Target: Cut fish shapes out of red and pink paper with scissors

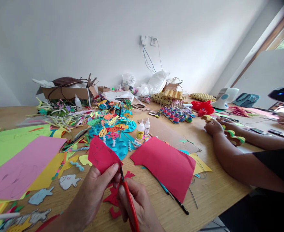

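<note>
Between thumb and fingers, my left hand (pixel 93 190) grips a small piece of red paper (pixel 100 154) with pencil lines on it. My right hand (pixel 137 199) is closed around red-handled scissors (pixel 130 199), whose dark blades meet the paper's right edge beside my left thumb. Red paper scraps (pixel 114 195) lie on the table just beneath both hands. A larger red sheet (pixel 166 164) rests to the right, over a pencil and a yellow piece. Paper fish, one of them a white fish (pixel 69 182), lie left of my left wrist.
Blue discs (pixel 120 146) carrying colourful paper fish stand ahead, with two glue bottles (pixel 140 130) beside them. Green and pink sheets (pixel 28 164) cover the left side. At right, a co-worker's hands (pixel 216 129) hold a painted egg-carton strip (pixel 234 137). Boxes and bags line the wall.
</note>
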Demonstrator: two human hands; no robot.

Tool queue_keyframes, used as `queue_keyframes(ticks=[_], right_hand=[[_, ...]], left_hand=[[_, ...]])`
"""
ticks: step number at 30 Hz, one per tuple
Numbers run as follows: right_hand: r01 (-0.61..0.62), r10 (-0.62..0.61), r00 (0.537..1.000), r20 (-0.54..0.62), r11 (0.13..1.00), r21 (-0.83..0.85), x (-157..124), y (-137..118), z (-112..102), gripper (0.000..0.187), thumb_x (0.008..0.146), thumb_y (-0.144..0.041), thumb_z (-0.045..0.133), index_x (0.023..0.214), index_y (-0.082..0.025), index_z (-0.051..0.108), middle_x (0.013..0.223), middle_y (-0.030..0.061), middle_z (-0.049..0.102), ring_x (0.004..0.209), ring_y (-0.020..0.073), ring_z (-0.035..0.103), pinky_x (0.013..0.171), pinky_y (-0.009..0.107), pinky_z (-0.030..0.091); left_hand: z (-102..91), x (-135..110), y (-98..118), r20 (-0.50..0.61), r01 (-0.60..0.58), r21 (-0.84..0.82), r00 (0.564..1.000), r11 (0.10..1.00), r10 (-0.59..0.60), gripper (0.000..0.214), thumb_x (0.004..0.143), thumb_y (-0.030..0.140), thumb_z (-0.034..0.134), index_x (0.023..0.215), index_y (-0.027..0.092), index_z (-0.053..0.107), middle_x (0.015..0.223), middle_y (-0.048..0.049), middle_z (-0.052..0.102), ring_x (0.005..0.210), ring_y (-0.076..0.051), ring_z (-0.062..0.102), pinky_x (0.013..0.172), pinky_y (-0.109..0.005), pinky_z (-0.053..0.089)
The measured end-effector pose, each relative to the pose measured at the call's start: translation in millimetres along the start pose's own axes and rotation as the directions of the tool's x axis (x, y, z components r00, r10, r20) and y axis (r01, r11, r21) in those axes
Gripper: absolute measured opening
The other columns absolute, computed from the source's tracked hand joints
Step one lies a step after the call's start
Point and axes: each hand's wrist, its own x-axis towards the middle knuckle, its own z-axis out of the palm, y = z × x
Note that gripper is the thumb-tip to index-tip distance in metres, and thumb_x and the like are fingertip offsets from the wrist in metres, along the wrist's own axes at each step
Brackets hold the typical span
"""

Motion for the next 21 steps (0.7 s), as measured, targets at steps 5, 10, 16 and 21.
queue_keyframes(ticks=[5, 10, 16, 21], right_hand=[[-0.04, 0.04, 0.999, 0.003, 0.999, 0.03, -1, 5, -2, 0.057, 0.065, -0.075, 0.049, 0.067, -0.018, 0.046, 0.046, -0.0074, 0.037, 0.034, 0.0045, 0.028, 0.032, 0.017, 0.024], [-0.021, 0.02, 1.0, 0.01, 1.0, 0.016, -2, 9, -5, 0.057, 0.069, -0.073, 0.046, 0.065, -0.017, 0.047, 0.042, -0.0074, 0.037, 0.033, 0.004, 0.027, 0.032, 0.016, 0.022], [-0.03, 0.028, 0.999, 0.042, 0.999, 0.035, -5, 11, -8, 0.053, 0.071, -0.071, 0.047, 0.067, -0.018, 0.045, 0.041, -0.008, 0.037, 0.033, 0.0039, 0.027, 0.032, 0.015, 0.022], [-0.033, 0.031, 0.997, 0.065, 0.999, 0.025, -7, 13, -12, 0.053, 0.072, -0.07, 0.046, 0.066, -0.018, 0.045, 0.044, -0.0078, 0.036, 0.032, 0.0031, 0.026, 0.031, 0.015, 0.02]], left_hand=[[-1.9, 0, -2, 0.016, 0.019, 0.014, 1.0, 1.0, -0.019, 0.016, 0.073, 0.028, 0.064, 0.06, 0.018, 0.06, 0.055, 0.0032, 0.06, 0.054, -0.013, 0.052, 0.055, -0.022, 0.046], [-0.8, 1, 0, 0.023, 0.008, 0.015, 1.0, 1.0, -0.008, 0.012, 0.072, 0.026, 0.064, 0.064, 0.019, 0.061, 0.054, 0.0038, 0.06, 0.052, -0.012, 0.052, 0.054, -0.022, 0.045], [-0.7, -1, 2, 0.062, 0.015, 0.052, 0.998, 0.999, -0.018, 0.016, 0.074, 0.028, 0.063, 0.062, 0.018, 0.059, 0.054, 0.0035, 0.059, 0.054, -0.012, 0.051, 0.054, -0.022, 0.044], [-7.0, 0, -1, 0.096, 0.042, 0.113, 0.994, 0.993, -0.053, 0.013, 0.078, 0.028, 0.06, 0.069, 0.019, 0.06, 0.059, 0.0025, 0.061, 0.058, -0.013, 0.053, 0.057, -0.024, 0.044]])
